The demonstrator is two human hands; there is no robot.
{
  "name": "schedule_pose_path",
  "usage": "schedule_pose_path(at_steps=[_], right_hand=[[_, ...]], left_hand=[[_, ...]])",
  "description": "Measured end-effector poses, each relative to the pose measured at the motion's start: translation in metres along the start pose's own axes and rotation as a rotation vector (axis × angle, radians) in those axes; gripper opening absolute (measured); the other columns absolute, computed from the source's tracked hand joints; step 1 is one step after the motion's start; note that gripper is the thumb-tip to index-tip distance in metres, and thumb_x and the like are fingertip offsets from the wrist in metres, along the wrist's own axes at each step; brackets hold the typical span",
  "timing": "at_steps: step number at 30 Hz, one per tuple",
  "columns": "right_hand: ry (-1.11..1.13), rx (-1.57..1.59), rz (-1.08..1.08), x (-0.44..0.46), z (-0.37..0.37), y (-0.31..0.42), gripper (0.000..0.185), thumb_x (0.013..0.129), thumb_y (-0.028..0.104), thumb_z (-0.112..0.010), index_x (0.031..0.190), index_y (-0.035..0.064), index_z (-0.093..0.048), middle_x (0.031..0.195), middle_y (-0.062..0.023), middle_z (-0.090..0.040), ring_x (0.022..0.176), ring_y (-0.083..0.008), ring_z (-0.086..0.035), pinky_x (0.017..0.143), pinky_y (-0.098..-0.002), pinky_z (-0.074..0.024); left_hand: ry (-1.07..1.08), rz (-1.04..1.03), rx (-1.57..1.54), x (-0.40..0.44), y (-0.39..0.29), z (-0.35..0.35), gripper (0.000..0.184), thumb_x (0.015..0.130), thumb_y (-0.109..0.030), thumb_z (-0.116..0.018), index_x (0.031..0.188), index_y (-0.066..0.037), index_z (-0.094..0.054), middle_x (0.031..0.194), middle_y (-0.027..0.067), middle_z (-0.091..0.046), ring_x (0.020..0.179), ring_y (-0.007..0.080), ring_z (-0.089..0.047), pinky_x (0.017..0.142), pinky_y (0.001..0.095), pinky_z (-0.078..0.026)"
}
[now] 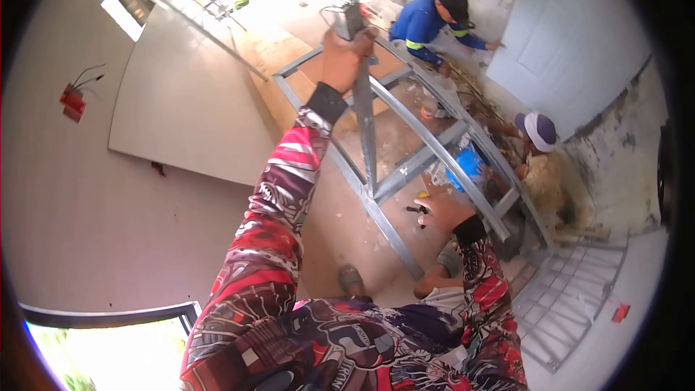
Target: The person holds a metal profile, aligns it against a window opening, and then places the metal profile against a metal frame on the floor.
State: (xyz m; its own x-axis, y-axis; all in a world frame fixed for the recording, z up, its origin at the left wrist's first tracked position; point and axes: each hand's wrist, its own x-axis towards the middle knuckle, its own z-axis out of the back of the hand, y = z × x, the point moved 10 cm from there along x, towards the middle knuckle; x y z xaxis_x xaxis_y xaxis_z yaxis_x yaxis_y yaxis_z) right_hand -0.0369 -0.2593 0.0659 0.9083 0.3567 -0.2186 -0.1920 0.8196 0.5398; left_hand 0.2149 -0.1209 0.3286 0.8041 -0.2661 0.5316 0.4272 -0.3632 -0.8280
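Note:
My left hand [344,61] is raised and closed around the upper part of a grey metal bar [365,130]. The bar slants down to a joint of the grey metal frame [391,235]. Just above that hand is a boxy grey piece [350,20]; whether it is part of the bar I cannot tell. Lower down, beside the frame, my right hand [445,211] has its fingers curled around a small black and yellow tool [418,208], mostly hidden, kind unclear. A curved metal strip [434,146] crosses the frame close to the right hand.
A person in blue [420,25] crouches by a pale door panel [572,43]. Another person in a cap [539,166] sits beyond the frame near a blue bucket [467,168]. A metal grille [572,297] lies at right; a large board [188,94] leans at left.

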Motion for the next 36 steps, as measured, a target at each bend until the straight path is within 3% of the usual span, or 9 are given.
schedule_pose_path(at_steps=[8, 11, 12, 14, 15, 16, 18, 26, 36], right_hand=[[0.035, 0.038, -0.035, 0.005, -0.019, -0.016, 0.059, 0.084, 0.031, -0.064, 0.133, -0.0009, -0.053, 0.112, -0.0268, -0.066, 0.101, -0.0416, -0.064, 0.09, -0.0468, -0.0496], [0.147, 0.112, -0.103, 0.006, -0.023, -0.013, 0.059, 0.085, 0.031, -0.065, 0.131, -0.0027, -0.052, 0.098, -0.0253, -0.068, 0.091, -0.0407, -0.066, 0.08, -0.0481, -0.0521], [-0.067, 0.153, -0.139, 0.016, -0.036, -0.036, 0.051, 0.074, 0.029, -0.066, 0.121, 0.0101, -0.065, 0.093, -0.0179, -0.071, 0.089, -0.0357, -0.07, 0.078, -0.0468, -0.0533], [0.1, -0.005, -0.273, 0.014, -0.04, -0.039, 0.044, 0.078, 0.025, -0.062, 0.118, 0.0056, -0.064, 0.092, -0.0224, -0.07, 0.089, -0.0394, -0.068, 0.078, -0.0483, -0.0537], [0.034, -0.001, -0.268, 0.005, -0.02, -0.022, 0.041, 0.076, 0.024, -0.061, 0.113, 0.0073, -0.067, 0.097, -0.0211, -0.07, 0.094, -0.0395, -0.068, 0.081, -0.049, -0.0532], [0.088, 0.024, -0.286, 0.004, -0.019, -0.02, 0.042, 0.077, 0.025, -0.062, 0.115, 0.0085, -0.067, 0.102, -0.0196, -0.07, 0.096, -0.0404, -0.067, 0.082, -0.0501, -0.0528], [0.017, -0.053, -0.32, 0.017, -0.027, -0.03, 0.037, 0.075, 0.029, -0.071, 0.105, 0.0065, -0.074, 0.097, -0.0156, -0.073, 0.093, -0.0353, -0.069, 0.077, -0.0466, -0.0544], [0.082, -0.018, -0.352, 0.009, -0.011, -0.02, 0.04, 0.081, 0.039, -0.071, 0.104, 0.0066, -0.075, 0.102, -0.0133, -0.073, 0.097, -0.0326, -0.068, 0.081, -0.0467, -0.0531], [0.085, -0.02, -0.329, 0.01, -0.015, -0.02, 0.033, 0.081, 0.027, -0.069, 0.108, 0.0087, -0.07, 0.105, -0.0148, -0.07, 0.101, -0.0348, -0.067, 0.081, -0.047, -0.0539]], left_hand=[[0.04, -0.083, 0.108, 0.003, 0.009, 0.01, 0.013, 0.087, -0.012, -0.062, 0.094, -0.001, -0.061, 0.077, 0.004, -0.059, 0.068, 0.0144, -0.056, 0.065, 0.0293, -0.046], [0.258, -0.463, 1.195, 0.005, 0.031, 0.026, 0.029, 0.078, -0.005, -0.057, 0.104, 0.0, -0.068, 0.099, 0.0115, -0.073, 0.093, 0.0272, -0.07, 0.088, 0.0361, -0.052], [0.228, -0.366, 1.056, 0.015, 0.046, 0.046, 0.031, 0.081, -0.008, -0.056, 0.109, 0.0, -0.067, 0.104, 0.0141, -0.072, 0.099, 0.0258, -0.069, 0.091, 0.0369, -0.051], [0.22, -0.278, 0.943, 0.023, 0.056, 0.062, 0.03, 0.09, -0.016, -0.054, 0.112, 0.001, -0.067, 0.109, 0.0164, -0.069, 0.106, 0.0217, -0.066, 0.093, 0.0364, -0.05], [0.049, -0.01, 0.385, 0.027, 0.058, 0.066, 0.021, 0.094, -0.015, -0.053, 0.099, 0.001, -0.066, 0.101, 0.0118, -0.064, 0.096, 0.0177, -0.061, 0.087, 0.033, -0.05], [0.13, -0.151, 0.521, 0.016, 0.033, 0.041, 0.014, 0.092, -0.006, -0.052, 0.097, 0.002, -0.063, 0.086, 0.0061, -0.061, 0.08, 0.014, -0.058, 0.079, 0.0317, -0.049], [0.179, 0.056, -0.166, 0.012, 0.026, 0.012, 0.004, 0.091, -0.004, -0.056, 0.093, -0.001, -0.056, 0.08, 0.0034, -0.052, 0.073, 0.0127, -0.048, 0.072, 0.0289, -0.043], [0.18, 0.078, -0.102, 0.006, 0.018, -0.01, 0.012, 0.092, -0.008, -0.061, 0.088, -0.006, -0.05, 0.077, 0.0004, -0.043, 0.07, 0.0116, -0.039, 0.068, 0.0284, -0.037], [0.179, 0.024, -0.04, 0.003, 0.006, -0.014, 0.01, 0.089, -0.006, -0.057, 0.085, -0.006, -0.048, 0.075, 0.0018, -0.041, 0.07, 0.0125, -0.039, 0.067, 0.0287, -0.036]])
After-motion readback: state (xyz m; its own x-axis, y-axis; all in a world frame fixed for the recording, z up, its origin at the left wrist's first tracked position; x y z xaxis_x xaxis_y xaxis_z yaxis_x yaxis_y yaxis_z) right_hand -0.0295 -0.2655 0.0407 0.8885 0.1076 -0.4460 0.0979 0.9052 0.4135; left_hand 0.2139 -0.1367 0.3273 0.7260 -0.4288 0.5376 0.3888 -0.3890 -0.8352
